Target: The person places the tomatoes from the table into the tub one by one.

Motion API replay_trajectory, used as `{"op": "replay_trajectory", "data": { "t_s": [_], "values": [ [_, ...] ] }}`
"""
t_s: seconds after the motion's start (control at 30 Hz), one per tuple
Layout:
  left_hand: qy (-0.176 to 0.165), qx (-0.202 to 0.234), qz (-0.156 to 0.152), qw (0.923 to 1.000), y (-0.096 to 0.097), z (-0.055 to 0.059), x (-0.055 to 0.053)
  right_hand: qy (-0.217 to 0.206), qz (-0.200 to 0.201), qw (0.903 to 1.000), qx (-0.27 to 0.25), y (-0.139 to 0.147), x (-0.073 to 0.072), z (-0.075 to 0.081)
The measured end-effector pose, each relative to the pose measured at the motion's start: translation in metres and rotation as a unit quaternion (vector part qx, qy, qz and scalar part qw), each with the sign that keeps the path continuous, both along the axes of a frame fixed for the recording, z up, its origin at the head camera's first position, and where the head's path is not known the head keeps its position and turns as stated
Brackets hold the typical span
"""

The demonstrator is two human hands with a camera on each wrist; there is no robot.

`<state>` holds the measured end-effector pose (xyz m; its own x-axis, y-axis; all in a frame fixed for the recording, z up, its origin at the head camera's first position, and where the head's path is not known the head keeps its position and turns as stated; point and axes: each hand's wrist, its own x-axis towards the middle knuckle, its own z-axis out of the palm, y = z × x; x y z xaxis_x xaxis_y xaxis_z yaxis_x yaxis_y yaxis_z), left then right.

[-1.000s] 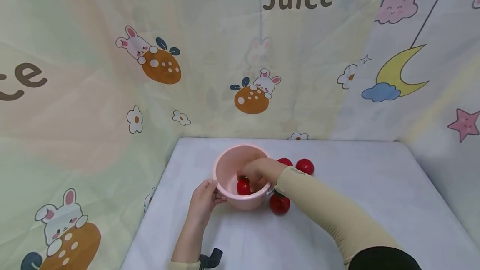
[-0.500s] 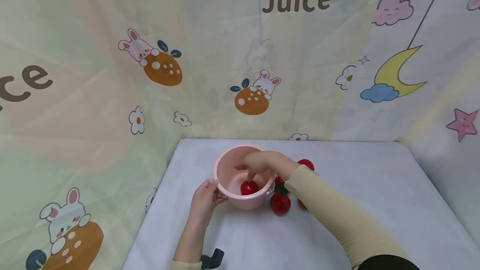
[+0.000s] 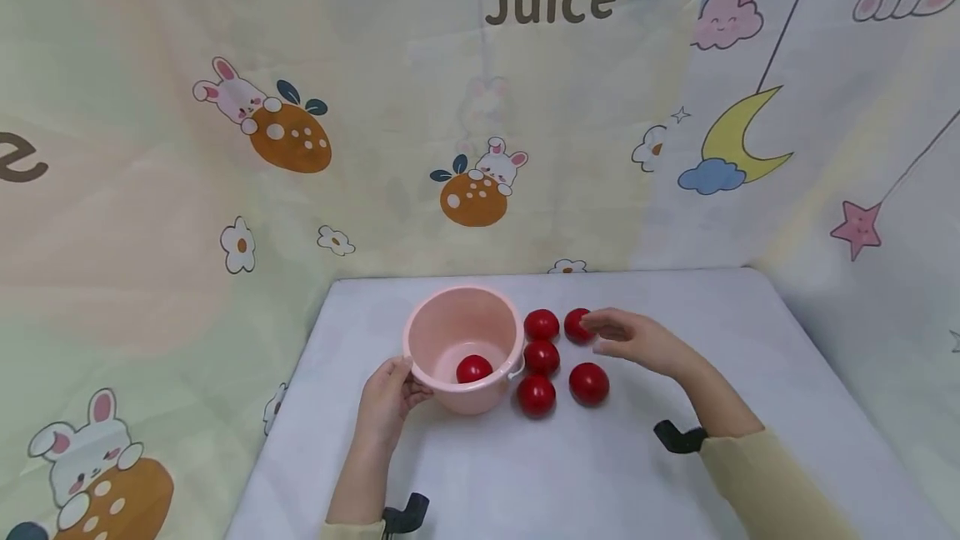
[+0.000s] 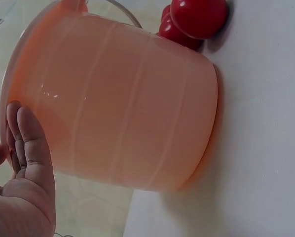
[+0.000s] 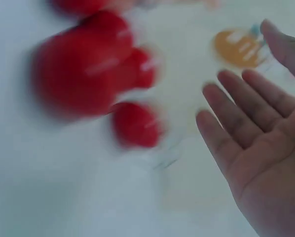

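1. Head: a white tabletop (image 3: 450, 482) before a printed fabric backdrop (image 3: 390, 223); 1 glossy red ball (image 3: 474, 369) sits inside a pink, round, plastic-looking bucket (image 3: 476, 401), and 5 loose glossy red balls (image 3: 588, 383) crowd its right side.
2. Left wrist: my left hand (image 4: 31, 182) pinches the bucket's rim; tugging could tip it.
3. Right wrist, blurred: my right hand (image 5: 266, 153) is spread wide, holding nothing; a careless brush might scatter those balls.

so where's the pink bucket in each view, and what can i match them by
Head: the pink bucket stands just below the middle.
Left wrist: it fills the centre, rim toward the left.
Right wrist: too blurred along the top to tell.
Shared landmark: red balls, right of the bucket in head, upper right in left wrist, upper left in right wrist.
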<state>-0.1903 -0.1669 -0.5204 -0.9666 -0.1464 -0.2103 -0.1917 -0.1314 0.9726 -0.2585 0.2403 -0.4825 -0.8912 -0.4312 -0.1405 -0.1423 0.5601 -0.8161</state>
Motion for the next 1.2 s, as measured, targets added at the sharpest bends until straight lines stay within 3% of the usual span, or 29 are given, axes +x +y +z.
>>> {"op": "replay_trajectory", "data": {
  "t_s": [0.17, 0.33, 0.83, 1.2],
  "values": [
    [-0.002, -0.001, 0.002, 1.0, 0.001, -0.001, 0.0, -0.028, -0.07, 0.9971, -0.016, 0.025, 0.022, -0.073],
    [-0.004, 0.004, 0.016, 0.9999, 0.0, -0.003, 0.0, -0.053, -0.089, 0.9929, -0.058, 0.02, 0.027, -0.108],
    [-0.004, 0.001, 0.02, 0.9998, 0.003, -0.003, -0.002, -0.043, -0.135, 0.9891, -0.038, 0.011, 0.033, -0.128],
    [0.0, 0.0, 0.022, 0.9998, 0.003, -0.004, -0.001, -0.039, -0.148, 0.9882, -0.01, 0.01, 0.035, -0.128]
  ]
}}
